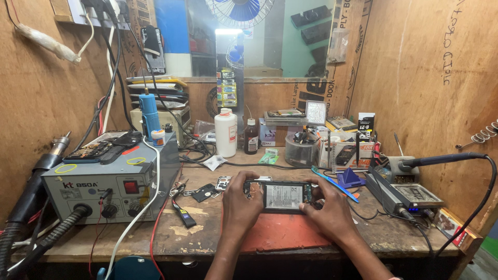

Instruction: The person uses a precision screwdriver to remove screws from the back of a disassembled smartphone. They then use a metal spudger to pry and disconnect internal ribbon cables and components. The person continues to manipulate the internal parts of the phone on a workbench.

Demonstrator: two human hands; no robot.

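An opened mobile phone [282, 197] with its back cover off lies flat over a red mat [282, 233] at the middle of the wooden bench. Its battery and circuit board are exposed. My left hand [239, 203] grips the phone's left end, with the thumb on the board area. My right hand [328, 207] holds the right end, fingers curled around the edge. Both forearms come in from the bottom of the head view.
A grey hot-air rework station [111, 186] with hose and nozzle sits left. Behind stand a white bottle [225, 133], a dark bottle [251, 137] and a clear tub of tools [300, 150]. A soldering iron [441, 159], blue pry tool [332, 182] and loose parts [205, 192] surround the mat.
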